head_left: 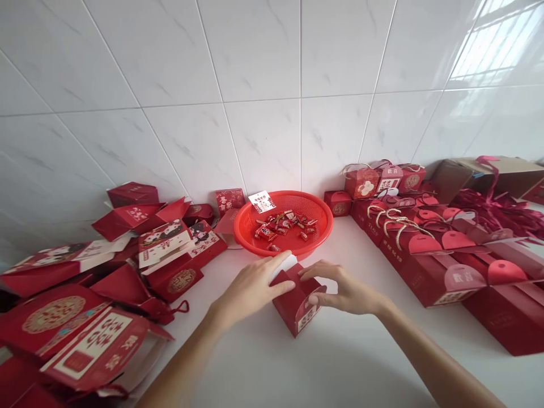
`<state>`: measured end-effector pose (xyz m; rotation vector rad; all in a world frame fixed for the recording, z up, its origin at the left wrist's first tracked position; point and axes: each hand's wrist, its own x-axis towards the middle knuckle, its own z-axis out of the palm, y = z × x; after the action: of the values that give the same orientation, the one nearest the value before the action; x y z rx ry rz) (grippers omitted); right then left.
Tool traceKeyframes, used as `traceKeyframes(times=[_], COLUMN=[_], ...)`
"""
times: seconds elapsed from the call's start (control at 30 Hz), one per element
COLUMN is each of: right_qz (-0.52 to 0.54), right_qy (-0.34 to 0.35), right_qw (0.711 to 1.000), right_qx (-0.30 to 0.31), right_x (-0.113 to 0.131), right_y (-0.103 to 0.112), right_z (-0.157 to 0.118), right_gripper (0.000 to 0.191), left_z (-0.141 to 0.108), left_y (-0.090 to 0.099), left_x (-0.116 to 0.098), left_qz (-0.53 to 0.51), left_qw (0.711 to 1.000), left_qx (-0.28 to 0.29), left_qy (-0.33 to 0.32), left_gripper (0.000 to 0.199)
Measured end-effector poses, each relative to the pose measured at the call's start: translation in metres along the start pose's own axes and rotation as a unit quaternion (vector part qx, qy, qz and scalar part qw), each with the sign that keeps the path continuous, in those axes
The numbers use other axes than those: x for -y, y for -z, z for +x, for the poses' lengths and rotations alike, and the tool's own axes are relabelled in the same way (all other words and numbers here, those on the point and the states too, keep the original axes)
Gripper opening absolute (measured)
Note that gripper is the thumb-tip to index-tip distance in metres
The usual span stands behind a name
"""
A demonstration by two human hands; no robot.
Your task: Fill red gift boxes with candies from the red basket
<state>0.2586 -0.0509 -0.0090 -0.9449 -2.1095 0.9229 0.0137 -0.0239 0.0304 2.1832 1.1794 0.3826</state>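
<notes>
Both hands are on the small red gift box [284, 310], just below the middle of the frame. The left hand [250, 286] has it from the left, forefinger stretched along the white flap [290, 263] and thumb laid across the red top, a narrow gap between the two. Over to the right hand [351, 289]: fingers curl onto the top, the thumb presses at the rounded end panel, and that's a grip around the box's upper edge.

Just behind, at centre, sits the red plastic basket [323, 224], perforated all round, a loose scatter of wrapped candies [306, 221] on its floor and a white printed card [262, 202] leaning at its back left rim. Along the right, packed rows of red gift boxes [408, 272] stand with rounded tabs up, some with twisted cord handles [393, 221]. At upper right, a brown cardboard box [514, 173] beside a heap of dark-red ribbons [497, 207]. And the left side? A jumbled pile of printed boxes [182, 280], some gaping open, their insides too shadowed to read.
</notes>
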Motion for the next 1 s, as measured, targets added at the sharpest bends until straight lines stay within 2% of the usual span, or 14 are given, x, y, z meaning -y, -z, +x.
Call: traceKeyframes(times=[0.13,0.3,0.43,0.67,0.73,0.87,1.0], right_qz=[0.03,0.017,0.009,0.009,-0.001,-0.063,-0.154], right_qy=[-0.035,0.005,0.02,0.003,0.004,0.001,0.013], right_qw=[0.995,0.989,0.983,0.968,0.964,0.956,0.951], right_qx=[-0.087,-0.146,-0.184,-0.249,-0.264,-0.288,-0.268], right_x=[-0.009,-0.015,-0.016,-0.027,-0.031,-0.03,-0.018], right_y=[-0.016,-0.036,-0.047,-0.059,-0.062,-0.068,-0.07], right_z=[-0.003,-0.002,-0.002,-0.004,-0.004,-0.006,-0.009], right_gripper=[0.033,0.026,0.024,0.026,0.025,0.021,0.031], left_z=[0.002,0.002,0.004,0.002,0.0,-0.002,0.002], left_y=[-0.012,-0.016,-0.013,-0.003,-0.004,-0.012,-0.026], left_x=[-0.006,-0.012,-0.01,0.003,0.004,0.001,-0.005], left_qz=[0.053,0.077,0.082,0.057,0.069,0.086,0.099], left_qw=[0.998,0.996,0.996,0.997,0.995,0.995,0.995], left_qx=[-0.017,-0.025,-0.001,0.053,0.064,0.052,0.02], left_qy=[0.019,0.033,0.023,-0.028,-0.028,-0.007,-0.002], left_gripper=[0.06,0.034,0.019,0.042,0.043,0.043,0.042])
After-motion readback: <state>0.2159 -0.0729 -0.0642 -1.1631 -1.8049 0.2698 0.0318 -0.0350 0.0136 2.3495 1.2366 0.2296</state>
